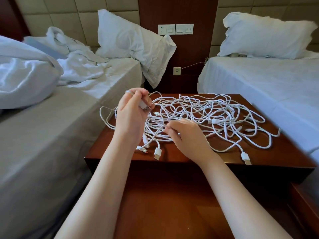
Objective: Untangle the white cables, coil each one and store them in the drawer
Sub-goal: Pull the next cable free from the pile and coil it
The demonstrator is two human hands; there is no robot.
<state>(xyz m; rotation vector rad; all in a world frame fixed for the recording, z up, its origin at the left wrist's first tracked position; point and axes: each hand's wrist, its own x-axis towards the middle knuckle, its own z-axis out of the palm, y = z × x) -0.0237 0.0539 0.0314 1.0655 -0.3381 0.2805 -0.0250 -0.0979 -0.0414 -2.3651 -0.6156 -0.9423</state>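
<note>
A tangle of white cables (203,111) lies spread over the top of a dark wooden nightstand (284,152). Several USB plugs stick out near the front edge, one (158,153) at the left and one (246,158) at the right. My left hand (133,111) is raised over the left side of the pile and grips a white USB plug (144,106) with its cable looped over the fingers. My right hand (186,135) rests low on the pile's front and pinches a strand (162,127). The nightstand's front (172,195) faces me below the top; no drawer gap is visible.
A bed with a rumpled white duvet (25,75) and pillow (131,42) stands close on the left. A made bed (259,80) with a pillow (265,37) stands on the right. Wall sockets and switches (175,29) sit on the panel behind the nightstand.
</note>
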